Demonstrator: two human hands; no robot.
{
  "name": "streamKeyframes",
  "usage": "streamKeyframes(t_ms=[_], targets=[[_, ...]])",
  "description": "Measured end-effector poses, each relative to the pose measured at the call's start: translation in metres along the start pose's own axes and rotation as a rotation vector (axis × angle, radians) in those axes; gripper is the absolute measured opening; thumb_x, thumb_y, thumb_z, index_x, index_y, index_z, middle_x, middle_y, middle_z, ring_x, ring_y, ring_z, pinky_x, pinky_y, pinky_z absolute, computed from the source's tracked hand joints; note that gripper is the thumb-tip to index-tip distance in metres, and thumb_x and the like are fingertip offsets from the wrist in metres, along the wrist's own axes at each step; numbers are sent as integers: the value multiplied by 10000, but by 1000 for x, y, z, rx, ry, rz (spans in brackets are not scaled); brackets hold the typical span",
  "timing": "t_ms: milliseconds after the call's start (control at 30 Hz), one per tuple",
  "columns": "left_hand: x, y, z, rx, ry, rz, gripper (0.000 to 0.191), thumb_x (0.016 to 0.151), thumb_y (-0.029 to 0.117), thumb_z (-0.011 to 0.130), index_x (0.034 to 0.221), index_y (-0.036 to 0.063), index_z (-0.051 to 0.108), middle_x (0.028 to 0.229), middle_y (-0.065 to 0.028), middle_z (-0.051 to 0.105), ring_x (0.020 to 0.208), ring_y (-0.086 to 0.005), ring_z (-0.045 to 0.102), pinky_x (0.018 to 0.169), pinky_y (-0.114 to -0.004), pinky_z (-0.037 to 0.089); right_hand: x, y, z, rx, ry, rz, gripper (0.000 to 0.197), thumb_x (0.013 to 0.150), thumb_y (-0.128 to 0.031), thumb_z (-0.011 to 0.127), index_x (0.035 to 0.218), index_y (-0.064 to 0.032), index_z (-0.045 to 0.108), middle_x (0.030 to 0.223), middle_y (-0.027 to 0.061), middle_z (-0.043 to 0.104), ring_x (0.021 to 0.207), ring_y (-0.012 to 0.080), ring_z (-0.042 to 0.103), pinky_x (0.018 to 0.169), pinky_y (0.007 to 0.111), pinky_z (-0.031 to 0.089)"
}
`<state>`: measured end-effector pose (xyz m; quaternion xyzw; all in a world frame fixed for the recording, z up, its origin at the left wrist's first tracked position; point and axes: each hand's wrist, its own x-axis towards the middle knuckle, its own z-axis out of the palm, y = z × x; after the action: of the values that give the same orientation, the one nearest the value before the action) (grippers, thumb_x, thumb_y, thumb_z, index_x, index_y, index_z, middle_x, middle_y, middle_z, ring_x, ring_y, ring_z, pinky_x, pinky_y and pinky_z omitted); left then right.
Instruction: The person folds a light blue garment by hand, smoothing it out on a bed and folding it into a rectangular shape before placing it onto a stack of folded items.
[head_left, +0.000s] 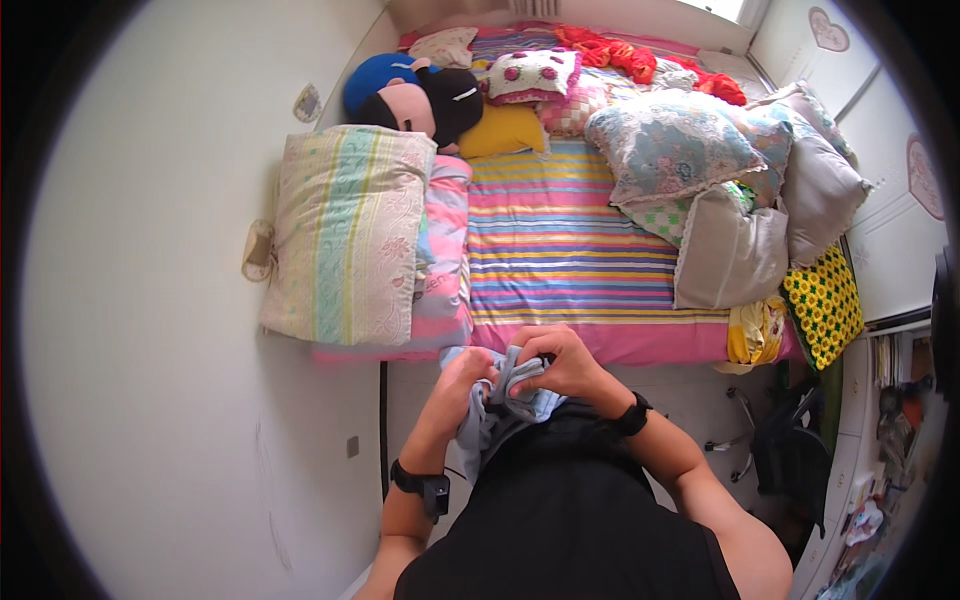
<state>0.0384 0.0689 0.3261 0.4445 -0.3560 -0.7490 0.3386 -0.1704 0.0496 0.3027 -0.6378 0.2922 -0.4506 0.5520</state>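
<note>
A bunched light blue and grey cloth (536, 405), perhaps a garment, is held at my waist in front of the bed's near edge. My left hand (466, 375) grips its left side, and part of the cloth hangs down below that wrist. My right hand (559, 360) pinches a gathered fold on the right, fingers curled around it. Both hands are close together, and some fingertips are hidden in the folds. The striped bedsheet (570, 247) lies just beyond them.
Folded bedding (349, 240) is stacked on the bed's left side against the wall. Several cushions (675, 146) are piled at the right. A large plush doll (409, 105) lies at the back left. An office chair (787, 457) and a cluttered desk (847, 420) stand at right.
</note>
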Motion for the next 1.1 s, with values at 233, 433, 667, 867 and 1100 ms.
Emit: streamKeyframes(t_ms=[233,433,667,867,1100], targets=[[2,-3,4,34,-27,-10,284,912,189,611,1125,27,513,894,-24,597,782,-62,557,657,-195,427,-2,1,13,-170,38,-137,288,592,-87,858,764,-10,641,891,61,662,777,206,638,661,311,509],[12,-19,5,15,109,89,289,884,135,628,1122,14,519,920,-12,608,795,-60,569,674,-184,438,-7,7,13,-197,86,-121,253,579,-60,850,738,-17,658,851,65,678,757,219,646,649,316,513],[23,-11,-7,35,75,102,284,833,58,679,1071,22,528,926,-23,617,804,-82,586,699,-193,464,-7,0,4,-253,150,-52,249,581,-74,855,740,-16,674,827,67,675,747,207,644,656,310,508],[23,-3,5,259,4,197,194,807,54,703,974,7,618,877,-21,636,782,-74,580,699,-204,469,-6,-10,-4,-238,56,-9,271,580,-119,863,742,-12,675,808,80,668,729,226,631,648,318,491],[23,-1,5,449,-26,278,196,814,41,675,997,-13,635,836,4,628,699,-27,536,614,-185,438,-6,-16,-4,-354,38,-8,297,574,-147,858,749,-4,665,781,80,653,696,239,614,607,323,476]])
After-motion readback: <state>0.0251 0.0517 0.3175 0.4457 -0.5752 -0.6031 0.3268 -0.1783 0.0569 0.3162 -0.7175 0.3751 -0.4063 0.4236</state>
